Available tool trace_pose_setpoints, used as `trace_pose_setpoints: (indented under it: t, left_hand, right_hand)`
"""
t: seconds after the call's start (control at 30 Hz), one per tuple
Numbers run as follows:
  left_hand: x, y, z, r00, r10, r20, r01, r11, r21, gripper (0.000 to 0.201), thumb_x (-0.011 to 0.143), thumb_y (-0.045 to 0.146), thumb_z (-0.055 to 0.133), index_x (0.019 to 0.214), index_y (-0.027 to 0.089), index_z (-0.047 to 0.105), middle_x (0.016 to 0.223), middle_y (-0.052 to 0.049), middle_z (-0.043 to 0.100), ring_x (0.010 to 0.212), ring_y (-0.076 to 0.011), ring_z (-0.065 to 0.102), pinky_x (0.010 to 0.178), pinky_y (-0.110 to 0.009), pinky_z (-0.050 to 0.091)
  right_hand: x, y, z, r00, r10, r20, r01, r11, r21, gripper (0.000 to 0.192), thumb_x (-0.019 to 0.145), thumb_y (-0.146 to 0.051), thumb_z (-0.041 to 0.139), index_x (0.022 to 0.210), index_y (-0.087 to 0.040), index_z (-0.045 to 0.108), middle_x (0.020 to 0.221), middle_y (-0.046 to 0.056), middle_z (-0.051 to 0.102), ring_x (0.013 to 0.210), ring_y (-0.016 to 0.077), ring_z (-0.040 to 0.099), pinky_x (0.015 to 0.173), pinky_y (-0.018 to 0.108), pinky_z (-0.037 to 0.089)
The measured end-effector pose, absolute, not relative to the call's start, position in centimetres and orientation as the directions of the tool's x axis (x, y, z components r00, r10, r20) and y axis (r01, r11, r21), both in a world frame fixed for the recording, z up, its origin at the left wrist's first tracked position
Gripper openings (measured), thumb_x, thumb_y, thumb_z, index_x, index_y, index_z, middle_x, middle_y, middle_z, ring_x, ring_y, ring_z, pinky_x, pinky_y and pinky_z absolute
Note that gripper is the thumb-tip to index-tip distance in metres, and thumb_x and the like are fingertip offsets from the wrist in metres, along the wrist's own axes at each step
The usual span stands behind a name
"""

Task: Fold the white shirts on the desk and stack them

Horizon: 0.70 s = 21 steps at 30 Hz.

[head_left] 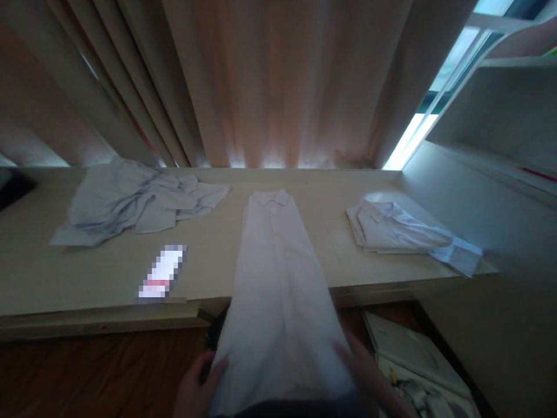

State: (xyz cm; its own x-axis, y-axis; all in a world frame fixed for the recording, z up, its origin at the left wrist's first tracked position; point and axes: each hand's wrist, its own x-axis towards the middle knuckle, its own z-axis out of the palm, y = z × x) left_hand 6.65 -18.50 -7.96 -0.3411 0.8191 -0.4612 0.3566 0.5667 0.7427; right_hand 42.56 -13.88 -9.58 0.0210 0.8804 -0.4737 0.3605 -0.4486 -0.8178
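A white collared shirt lies lengthwise on the pale desk, folded into a narrow strip, collar at the far end and hem hanging over the near edge. My left hand grips the hem's left corner. My right hand holds the hem's right side. Both hands are below the desk edge.
A crumpled light-blue shirt lies at the far left of the desk. A folded white shirt sits at the right. A small blurred object lies left of the middle shirt. Curtains hang behind; papers lie on the floor at right.
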Motion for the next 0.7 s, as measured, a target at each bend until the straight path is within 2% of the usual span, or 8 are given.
trace_pose_setpoints:
  t: [0.13, 0.27, 0.37, 0.47, 0.53, 0.6, 0.7]
  left_hand:
    - [7.1, -18.2, -6.5, -0.327, 0.821, -0.469, 0.332, 0.564, 0.756, 0.052, 0.060, 0.063, 0.052, 0.087, 0.019, 0.061, 0.096, -0.010, 0.069, 0.093, -0.0276, 0.064, 0.081, -0.036, 0.052]
    - [7.5, -17.8, -5.7, -0.356, 0.800, -0.483, 0.270, 0.583, 0.767, 0.044, 0.064, 0.060, 0.055, 0.081, 0.020, 0.061, 0.082, -0.006, 0.069, 0.078, -0.0254, 0.065, 0.065, -0.034, 0.054]
    - [7.9, -17.6, -5.7, -0.368, 0.779, -0.508, 0.183, 0.596, 0.782, 0.043, 0.073, 0.056, 0.048, 0.089, 0.019, 0.061, 0.079, -0.005, 0.069, 0.073, -0.0240, 0.065, 0.058, -0.032, 0.053]
    - [8.2, -17.8, -6.0, -0.383, 0.773, -0.505, 0.141, 0.590, 0.795, 0.046, 0.081, 0.051, 0.038, 0.109, 0.020, 0.057, 0.090, -0.005, 0.070, 0.079, -0.0240, 0.067, 0.063, -0.033, 0.055]
    - [8.3, -18.3, -6.2, -0.398, 0.767, -0.503, 0.110, 0.585, 0.804, 0.049, 0.083, 0.048, 0.039, 0.122, 0.023, 0.051, 0.103, -0.004, 0.068, 0.089, -0.0252, 0.066, 0.070, -0.035, 0.056]
    - [8.3, -19.1, -6.4, -0.412, 0.755, -0.510, 0.085, 0.590, 0.803, 0.053, 0.082, 0.047, 0.043, 0.129, 0.022, 0.045, 0.111, -0.006, 0.066, 0.097, -0.0271, 0.064, 0.077, -0.039, 0.055]
    - [8.7, -20.8, -7.0, -0.423, 0.733, -0.533, 0.081, 0.616, 0.783, 0.055, 0.079, 0.050, 0.052, 0.127, 0.021, 0.048, 0.116, -0.010, 0.063, 0.104, -0.0269, 0.060, 0.085, -0.044, 0.052]
  right_hand:
    - [43.1, -13.9, -9.7, -0.042, 0.839, -0.542, 0.363, -0.493, -0.791, 0.059, 0.065, -0.062, 0.054, 0.098, -0.015, 0.065, 0.097, 0.011, 0.070, 0.089, 0.0283, 0.065, 0.078, 0.035, 0.050]
    - [43.5, -14.2, -9.0, -0.041, 0.802, -0.597, 0.267, -0.567, -0.780, 0.058, 0.063, -0.059, 0.060, 0.101, -0.015, 0.062, 0.093, 0.009, 0.070, 0.081, 0.0260, 0.065, 0.071, 0.034, 0.051]
    - [43.1, -14.2, -6.8, 0.017, 0.795, -0.606, 0.147, -0.602, -0.785, 0.050, 0.062, -0.054, 0.065, 0.096, -0.018, 0.061, 0.091, 0.007, 0.069, 0.080, 0.0237, 0.065, 0.070, 0.031, 0.051]
    - [42.4, -14.1, -4.1, -0.046, 0.780, -0.624, -0.006, -0.625, -0.781, 0.050, 0.062, -0.052, 0.068, 0.098, -0.017, 0.061, 0.089, 0.007, 0.069, 0.073, 0.0217, 0.064, 0.063, 0.031, 0.050]
    - [42.1, -14.2, -3.0, -0.032, 0.776, -0.630, -0.099, -0.630, -0.770, 0.054, 0.063, -0.054, 0.067, 0.102, -0.017, 0.062, 0.089, 0.008, 0.070, 0.071, 0.0216, 0.063, 0.061, 0.031, 0.049]
    - [42.0, -14.8, -3.1, 0.007, 0.762, -0.647, -0.171, -0.637, -0.752, 0.055, 0.064, -0.058, 0.064, 0.100, -0.016, 0.064, 0.091, 0.009, 0.070, 0.077, 0.0234, 0.064, 0.066, 0.032, 0.050]
    - [42.0, -16.9, -5.5, -0.101, 0.737, -0.668, -0.327, -0.659, -0.678, 0.058, 0.067, -0.066, 0.057, 0.095, -0.016, 0.068, 0.095, 0.009, 0.070, 0.093, 0.0274, 0.063, 0.082, 0.037, 0.049]
